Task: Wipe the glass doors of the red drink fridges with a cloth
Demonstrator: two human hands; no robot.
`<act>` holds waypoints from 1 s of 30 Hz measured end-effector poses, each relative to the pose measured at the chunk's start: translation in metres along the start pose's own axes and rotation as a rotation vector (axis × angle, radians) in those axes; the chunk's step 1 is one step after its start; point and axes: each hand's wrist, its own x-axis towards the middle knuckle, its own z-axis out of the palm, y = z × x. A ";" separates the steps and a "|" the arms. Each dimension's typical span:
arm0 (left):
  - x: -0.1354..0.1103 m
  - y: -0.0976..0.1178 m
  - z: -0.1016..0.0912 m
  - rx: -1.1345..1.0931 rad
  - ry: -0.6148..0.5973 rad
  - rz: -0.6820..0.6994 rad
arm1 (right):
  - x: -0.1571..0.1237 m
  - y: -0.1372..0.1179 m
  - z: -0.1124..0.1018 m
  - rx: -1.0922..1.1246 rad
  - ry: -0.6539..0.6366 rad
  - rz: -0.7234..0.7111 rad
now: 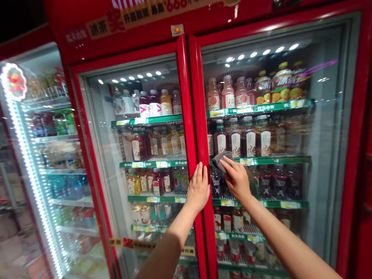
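My left hand (198,188) lies flat, fingers together and stretched upward, on the red centre frame (192,116) between the two glass doors of a drinks fridge. My right hand (236,178) presses a grey cloth (221,159) against the glass of the right door (290,155), close to its left edge at mid height. The fingers are bent over the cloth. Behind the glass stand rows of bottled drinks on green shelves (261,159).
The left door (139,155) of the same red fridge is closed, with bottles inside. Another lit fridge (43,155) stands further left, edged by a bright LED strip. A red panel with signs runs along the top (130,19).
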 end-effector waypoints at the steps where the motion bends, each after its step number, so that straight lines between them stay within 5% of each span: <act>1: 0.004 -0.001 -0.001 -0.003 0.009 0.038 | 0.002 -0.006 0.000 0.074 0.033 0.060; 13: 0.060 -0.062 -0.026 -0.062 -0.020 0.670 | -0.024 -0.046 0.010 0.588 0.278 0.687; 17: 0.091 -0.062 -0.030 -0.054 -0.175 0.853 | -0.051 -0.065 0.029 0.657 0.337 0.853; 20: 0.108 -0.055 -0.023 -0.071 -0.268 0.895 | -0.070 -0.075 0.041 0.684 0.369 0.932; 30: 0.113 -0.045 -0.009 -0.099 -0.263 0.853 | -0.084 -0.090 0.052 0.695 0.480 1.055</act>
